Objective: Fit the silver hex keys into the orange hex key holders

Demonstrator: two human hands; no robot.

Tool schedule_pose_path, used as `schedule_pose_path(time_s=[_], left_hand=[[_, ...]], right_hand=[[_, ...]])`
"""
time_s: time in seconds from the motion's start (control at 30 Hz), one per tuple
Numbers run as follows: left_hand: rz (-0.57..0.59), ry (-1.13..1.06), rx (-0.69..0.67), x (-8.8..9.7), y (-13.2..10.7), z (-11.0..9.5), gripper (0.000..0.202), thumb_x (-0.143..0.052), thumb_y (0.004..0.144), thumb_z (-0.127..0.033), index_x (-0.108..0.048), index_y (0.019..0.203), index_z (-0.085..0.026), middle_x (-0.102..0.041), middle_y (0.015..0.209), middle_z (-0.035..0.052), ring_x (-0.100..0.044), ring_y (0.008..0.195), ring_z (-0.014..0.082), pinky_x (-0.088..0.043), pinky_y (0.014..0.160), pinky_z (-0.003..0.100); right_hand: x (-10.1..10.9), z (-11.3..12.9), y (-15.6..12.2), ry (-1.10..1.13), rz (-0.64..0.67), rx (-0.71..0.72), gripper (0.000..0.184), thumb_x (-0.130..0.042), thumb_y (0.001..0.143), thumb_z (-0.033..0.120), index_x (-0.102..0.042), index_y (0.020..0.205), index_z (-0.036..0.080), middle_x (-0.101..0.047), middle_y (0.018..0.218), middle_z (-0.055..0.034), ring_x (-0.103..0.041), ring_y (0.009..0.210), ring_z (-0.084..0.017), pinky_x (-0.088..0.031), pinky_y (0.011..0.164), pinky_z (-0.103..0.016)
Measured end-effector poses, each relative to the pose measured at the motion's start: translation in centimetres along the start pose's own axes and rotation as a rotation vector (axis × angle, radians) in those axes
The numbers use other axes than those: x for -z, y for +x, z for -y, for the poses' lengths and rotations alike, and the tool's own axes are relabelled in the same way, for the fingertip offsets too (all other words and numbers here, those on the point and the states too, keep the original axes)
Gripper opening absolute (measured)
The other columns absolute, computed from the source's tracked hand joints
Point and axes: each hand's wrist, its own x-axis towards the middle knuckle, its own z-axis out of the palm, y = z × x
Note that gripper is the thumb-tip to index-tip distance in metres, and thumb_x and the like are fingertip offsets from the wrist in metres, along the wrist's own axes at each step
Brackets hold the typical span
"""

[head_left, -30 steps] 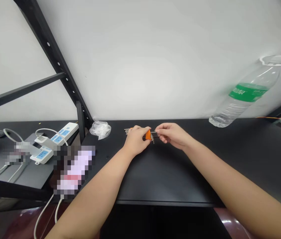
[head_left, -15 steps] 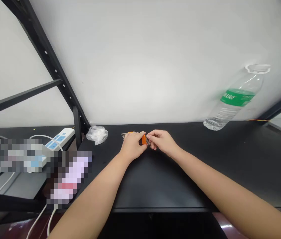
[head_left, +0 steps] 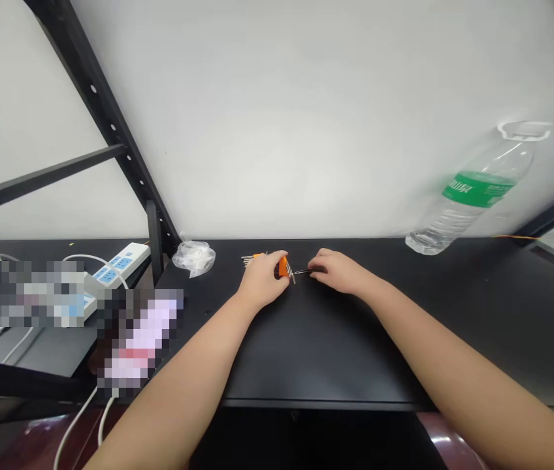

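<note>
An orange holder of metal hex keys [head_left: 283, 266] rests near the back of the black table [head_left: 316, 339]. My left hand [head_left: 262, 279] is closed around the holder, with key ends sticking out past it to the left. My right hand [head_left: 338, 271] pinches one thin hex key [head_left: 302, 271] that points from its fingertips toward the holder.
A crumpled clear plastic bag [head_left: 193, 255] lies left of the holder. A plastic water bottle with a green label [head_left: 473, 192] leans against the white wall at the right. White power strips [head_left: 117, 264] with cables sit on the left surface beside a black shelf post [head_left: 152, 238].
My right hand has drawn a short way to the right of the holder, with a single hex key showing between them. The left hand stays on the holder.
</note>
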Motion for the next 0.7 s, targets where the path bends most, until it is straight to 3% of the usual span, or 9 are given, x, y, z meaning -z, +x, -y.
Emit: schedule_pose_path(time_s=[0.2, 0.37, 0.43, 0.57, 0.7], left_hand=[[-0.049, -0.009, 0.061, 0.1, 0.0, 0.1, 0.056, -0.070, 0.082, -0.023, -0.058, 0.137, -0.027, -0.071, 0.113, 0.0055, -0.066, 0.107, 0.0248, -0.053, 0.097, 0.039], [-0.053, -0.031, 0.020, 0.1, 0.0, 0.0, 0.055, -0.068, 0.081, -0.020, -0.059, 0.134, -0.026, -0.070, 0.115, 0.0052, -0.064, 0.109, 0.0243, -0.053, 0.098, 0.038], [-0.043, -0.036, 0.009, 0.2, -0.1, -0.1, 0.056, -0.069, 0.080, -0.020, -0.060, 0.135, -0.026, -0.070, 0.113, 0.0055, -0.063, 0.109, 0.0249, -0.054, 0.097, 0.039], [-0.022, -0.051, -0.032, 0.3, -0.1, -0.1, 0.058, -0.067, 0.078, -0.014, -0.061, 0.135, -0.026, -0.070, 0.112, 0.0060, -0.061, 0.112, 0.0250, -0.054, 0.098, 0.040], [-0.012, -0.063, -0.060, 0.2, 0.0, -0.1, 0.057, -0.065, 0.080, -0.013, -0.061, 0.135, -0.026, -0.069, 0.116, 0.0059, -0.059, 0.117, 0.0244, -0.052, 0.103, 0.041]], right_hand=[[0.0, 1.5, 0.0, -0.197, 0.076, -0.023, 0.017, -0.055, 0.095, 0.022, -0.072, 0.093, 0.021, -0.064, 0.100, -0.0057, -0.061, 0.080, -0.016, -0.043, 0.070, -0.026], [0.5, 3.7, -0.2, -0.335, 0.131, -0.084, 0.008, -0.058, 0.084, 0.017, -0.063, 0.079, 0.019, -0.066, 0.090, -0.0072, -0.057, 0.069, -0.017, -0.035, 0.059, -0.029], [0.9, 4.1, -0.3, -0.269, 0.081, -0.086, 0.006, -0.059, 0.080, 0.017, -0.059, 0.075, 0.020, -0.066, 0.084, -0.0060, -0.055, 0.066, -0.017, -0.034, 0.058, -0.030], [1.7, 4.5, -0.4, 0.114, -0.060, -0.078, 0.003, -0.058, 0.078, 0.020, -0.058, 0.078, 0.022, -0.065, 0.074, -0.0004, -0.055, 0.065, -0.016, -0.039, 0.061, -0.028], [1.5, 4.4, -0.4, 0.363, -0.102, -0.078, 0.015, -0.058, 0.076, 0.022, -0.064, 0.090, 0.023, -0.066, 0.077, 0.0013, -0.057, 0.068, -0.016, -0.043, 0.066, -0.028]])
